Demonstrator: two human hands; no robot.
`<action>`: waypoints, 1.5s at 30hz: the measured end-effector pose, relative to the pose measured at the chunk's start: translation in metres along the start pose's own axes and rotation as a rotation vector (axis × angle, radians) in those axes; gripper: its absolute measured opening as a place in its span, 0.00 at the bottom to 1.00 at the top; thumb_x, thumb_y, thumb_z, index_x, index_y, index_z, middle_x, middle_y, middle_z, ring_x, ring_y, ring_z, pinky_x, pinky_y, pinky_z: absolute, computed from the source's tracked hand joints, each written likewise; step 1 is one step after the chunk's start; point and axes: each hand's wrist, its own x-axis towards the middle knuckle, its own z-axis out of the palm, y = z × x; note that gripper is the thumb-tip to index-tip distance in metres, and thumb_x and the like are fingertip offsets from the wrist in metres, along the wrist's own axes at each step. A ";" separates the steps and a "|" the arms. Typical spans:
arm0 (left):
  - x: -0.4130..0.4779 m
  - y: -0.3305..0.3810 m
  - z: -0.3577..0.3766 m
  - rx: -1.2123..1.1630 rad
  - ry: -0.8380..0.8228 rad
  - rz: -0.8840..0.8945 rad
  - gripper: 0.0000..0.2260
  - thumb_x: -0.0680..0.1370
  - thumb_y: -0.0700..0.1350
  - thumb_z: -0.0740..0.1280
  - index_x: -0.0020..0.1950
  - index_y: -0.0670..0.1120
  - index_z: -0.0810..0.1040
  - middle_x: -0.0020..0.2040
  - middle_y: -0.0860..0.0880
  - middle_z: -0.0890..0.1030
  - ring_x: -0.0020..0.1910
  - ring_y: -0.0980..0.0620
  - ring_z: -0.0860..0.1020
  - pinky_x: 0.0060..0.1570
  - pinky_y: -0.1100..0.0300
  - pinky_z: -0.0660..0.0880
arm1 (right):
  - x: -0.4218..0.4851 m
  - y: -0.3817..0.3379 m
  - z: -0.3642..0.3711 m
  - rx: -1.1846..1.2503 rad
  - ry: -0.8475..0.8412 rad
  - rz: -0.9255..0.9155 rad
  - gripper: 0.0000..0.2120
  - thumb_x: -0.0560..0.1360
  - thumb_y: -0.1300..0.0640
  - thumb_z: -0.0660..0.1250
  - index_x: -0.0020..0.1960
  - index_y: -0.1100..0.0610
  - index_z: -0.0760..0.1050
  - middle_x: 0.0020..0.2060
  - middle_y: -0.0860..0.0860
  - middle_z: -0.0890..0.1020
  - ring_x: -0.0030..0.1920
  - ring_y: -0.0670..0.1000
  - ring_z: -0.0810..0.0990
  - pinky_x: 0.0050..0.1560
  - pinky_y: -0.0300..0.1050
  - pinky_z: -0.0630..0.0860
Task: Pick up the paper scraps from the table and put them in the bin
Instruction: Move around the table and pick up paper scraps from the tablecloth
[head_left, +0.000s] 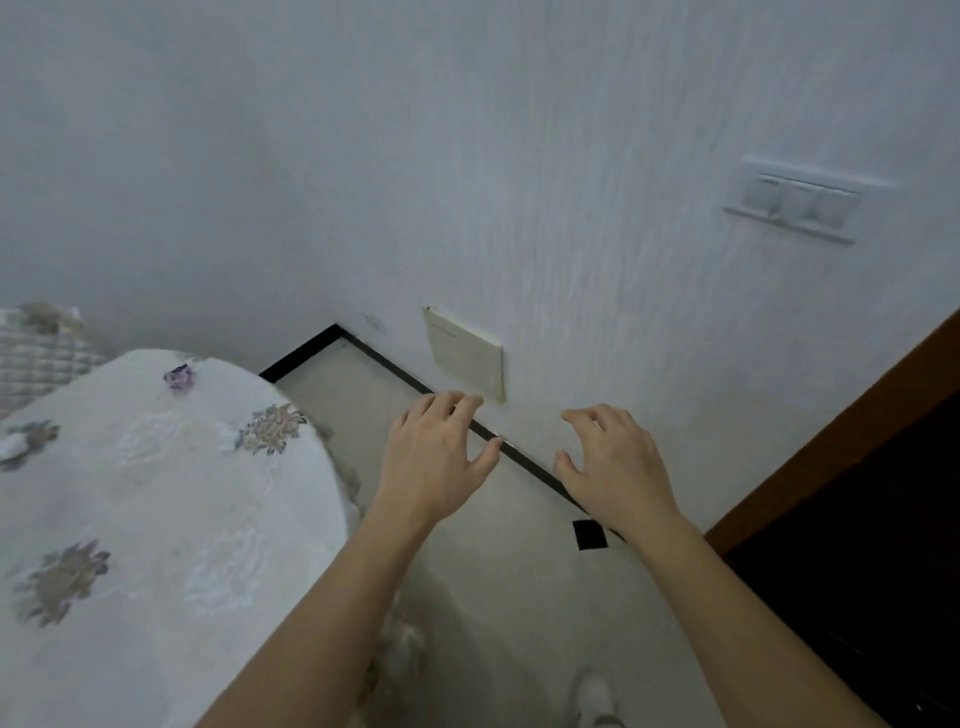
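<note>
A round table (156, 493) under a white floral cloth fills the lower left. On its far side lies a small crumpled purple scrap (180, 376); a white crumpled scrap (13, 446) lies at the left edge. My left hand (441, 457) and my right hand (613, 467) are stretched out over the floor to the right of the table, palms down, fingers apart, holding nothing. No bin is in view.
A white textured wall (519, 182) stands close ahead with a switch plate (797, 202) and a beige cover plate (465, 353) low down. A dark wooden door frame (831, 431) runs along the right. The light floor (493, 571) has a black skirting line.
</note>
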 end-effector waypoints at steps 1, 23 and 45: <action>0.009 -0.007 0.002 0.003 -0.003 -0.019 0.25 0.76 0.63 0.57 0.68 0.52 0.71 0.64 0.52 0.76 0.64 0.49 0.72 0.60 0.51 0.71 | 0.015 -0.002 0.004 0.007 -0.006 -0.020 0.20 0.73 0.50 0.66 0.63 0.55 0.75 0.56 0.52 0.79 0.58 0.55 0.75 0.54 0.51 0.72; 0.257 -0.119 0.039 0.153 0.089 -0.524 0.24 0.76 0.62 0.59 0.67 0.52 0.72 0.63 0.51 0.77 0.61 0.48 0.74 0.56 0.50 0.72 | 0.393 -0.026 0.082 0.102 -0.143 -0.540 0.19 0.71 0.51 0.67 0.61 0.56 0.76 0.54 0.54 0.79 0.55 0.56 0.76 0.53 0.50 0.72; 0.371 -0.389 0.063 0.151 0.095 -0.830 0.24 0.75 0.62 0.61 0.67 0.52 0.73 0.63 0.52 0.77 0.63 0.49 0.72 0.56 0.52 0.70 | 0.631 -0.240 0.222 0.106 -0.302 -0.806 0.22 0.72 0.49 0.66 0.64 0.55 0.75 0.57 0.53 0.79 0.58 0.56 0.75 0.56 0.50 0.74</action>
